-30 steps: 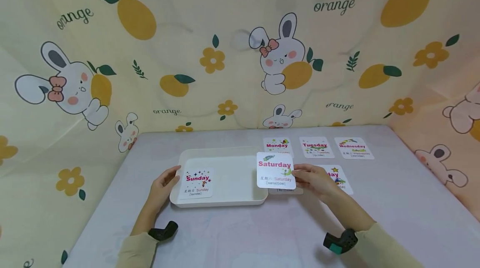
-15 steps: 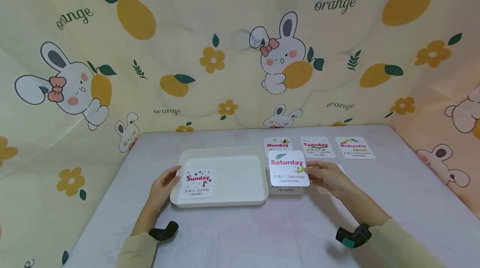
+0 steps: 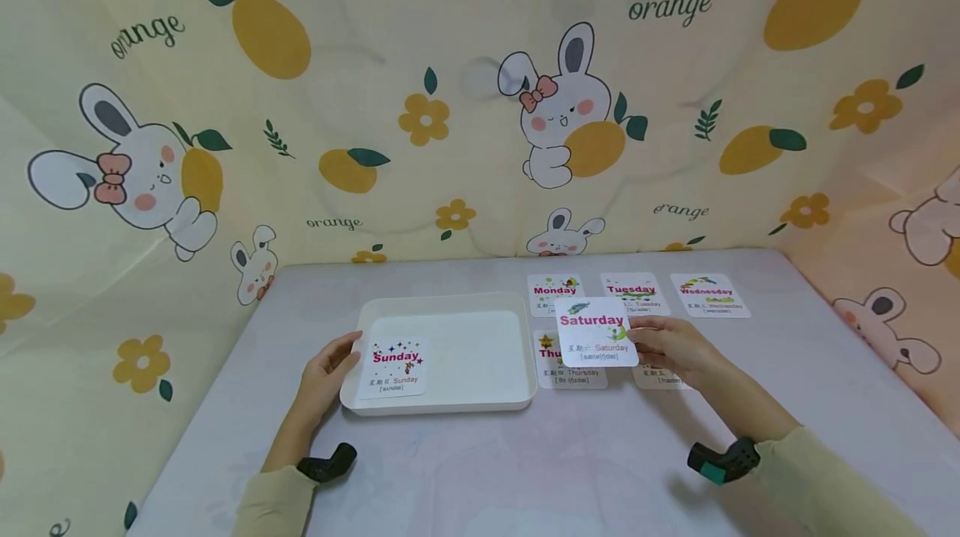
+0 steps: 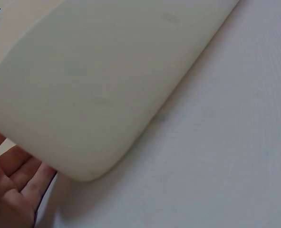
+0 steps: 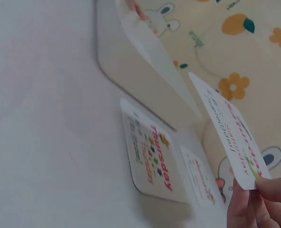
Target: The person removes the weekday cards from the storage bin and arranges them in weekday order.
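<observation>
My right hand (image 3: 667, 345) pinches the square "Saturday" card (image 3: 596, 333) by its right edge. Raised over the table, the card overlaps the "Tuesday" (image 3: 632, 285), "Thursday" (image 3: 572, 378) and "Friday"-side (image 3: 660, 378) cards in the head view. The right wrist view shows thumb and fingers on one corner of the Saturday card (image 5: 228, 133), above the Thursday card (image 5: 152, 152). My left hand (image 3: 324, 370) grips the left edge of a shallow white tray (image 3: 450, 408). A "Sunday" card (image 3: 393, 370) lies in that tray, at its left. The left wrist view shows the tray's outer wall (image 4: 92, 95) beside the fingers.
"Monday" (image 3: 553, 287) and "Wednesday" (image 3: 708, 297) cards lie in the back row, right of the tray. The table (image 3: 450, 470) has a pale cover. Behind it hangs a cloth (image 3: 465, 45) printed with rabbits and oranges.
My right hand has carried the Saturday card rightward, from beside the tray's right edge to over the gap between the lower cards. More of the Thursday card shows now. My left hand stays put.
</observation>
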`<state>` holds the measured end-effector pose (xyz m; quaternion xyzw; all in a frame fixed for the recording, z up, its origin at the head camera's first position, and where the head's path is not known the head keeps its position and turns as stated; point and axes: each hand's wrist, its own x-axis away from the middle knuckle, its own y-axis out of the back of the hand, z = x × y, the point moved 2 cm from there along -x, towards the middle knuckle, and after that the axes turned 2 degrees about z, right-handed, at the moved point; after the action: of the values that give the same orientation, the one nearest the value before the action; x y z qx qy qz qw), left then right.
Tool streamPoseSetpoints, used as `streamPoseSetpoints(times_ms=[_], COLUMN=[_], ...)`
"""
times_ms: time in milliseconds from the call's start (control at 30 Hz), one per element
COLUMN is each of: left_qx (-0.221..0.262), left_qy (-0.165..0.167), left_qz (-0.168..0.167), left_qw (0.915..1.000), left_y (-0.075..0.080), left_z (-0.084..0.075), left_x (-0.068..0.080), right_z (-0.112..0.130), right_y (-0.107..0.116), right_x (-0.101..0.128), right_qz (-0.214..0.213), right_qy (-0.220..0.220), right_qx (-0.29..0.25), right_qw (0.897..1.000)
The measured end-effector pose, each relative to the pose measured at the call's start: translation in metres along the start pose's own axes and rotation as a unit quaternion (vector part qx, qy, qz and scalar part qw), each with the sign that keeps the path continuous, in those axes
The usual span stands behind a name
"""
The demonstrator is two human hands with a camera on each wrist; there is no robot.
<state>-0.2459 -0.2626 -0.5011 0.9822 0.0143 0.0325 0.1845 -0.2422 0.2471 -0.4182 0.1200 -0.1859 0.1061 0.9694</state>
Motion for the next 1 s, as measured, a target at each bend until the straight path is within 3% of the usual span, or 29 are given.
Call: streamPoseSetpoints(times_ms=[567, 1000], left_qx=[0.0, -0.006], left_qy=[-0.005, 0.006], left_qz=[0.002, 0.005], left_qw=[1.0, 0.9999], left_y=[-0.001, -0.002], left_z=[0.001, 0.0], left_x=[0.0, 0.003], right_z=[-0.013, -0.03], right_y=[0.045, 0.082], right_x=[-0.007, -0.013], right_qz=[-0.004, -0.007], right_qy=[-0.039, -0.038], right_qx=[0.039, 0.026], right_qw=[0.998, 0.999])
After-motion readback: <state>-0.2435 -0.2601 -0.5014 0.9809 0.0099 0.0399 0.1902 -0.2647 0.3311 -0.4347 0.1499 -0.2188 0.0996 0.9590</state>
